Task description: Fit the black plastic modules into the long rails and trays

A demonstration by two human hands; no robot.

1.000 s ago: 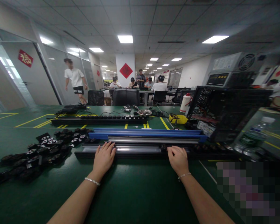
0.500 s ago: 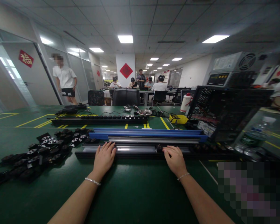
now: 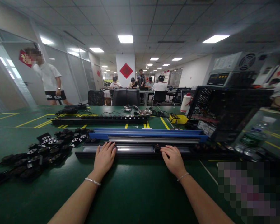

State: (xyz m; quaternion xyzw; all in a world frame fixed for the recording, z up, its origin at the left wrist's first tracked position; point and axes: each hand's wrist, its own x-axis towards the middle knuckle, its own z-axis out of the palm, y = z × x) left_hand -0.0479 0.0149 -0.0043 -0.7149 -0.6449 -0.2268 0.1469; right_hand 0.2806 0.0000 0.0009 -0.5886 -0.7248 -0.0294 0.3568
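Note:
A long black rail with a shiny silver channel (image 3: 133,149) lies across the green table in front of me. My left hand (image 3: 105,157) rests flat on its left part, fingers stretched out and slightly spread. Further right, a small black round part (image 3: 157,148) sits in the channel. My right hand (image 3: 172,158) is just to the right of that part, fingers loosely bent and apart, the tips at or very close to it; whether they touch is unclear. Behind the rail runs a blue rail (image 3: 149,133).
A pile of black parts (image 3: 49,149) lies at left. Further back are another long black rail (image 3: 100,120), a metal dish (image 3: 144,112) and a yellow box (image 3: 179,119). An open computer case (image 3: 226,109) and a plastic bottle (image 3: 256,132) stand at right. A person (image 3: 50,77) is beyond the table.
The small black part has slid slightly left along the channel, and my right hand has shifted left with it. My left hand has stayed put. The person at left has moved further left.

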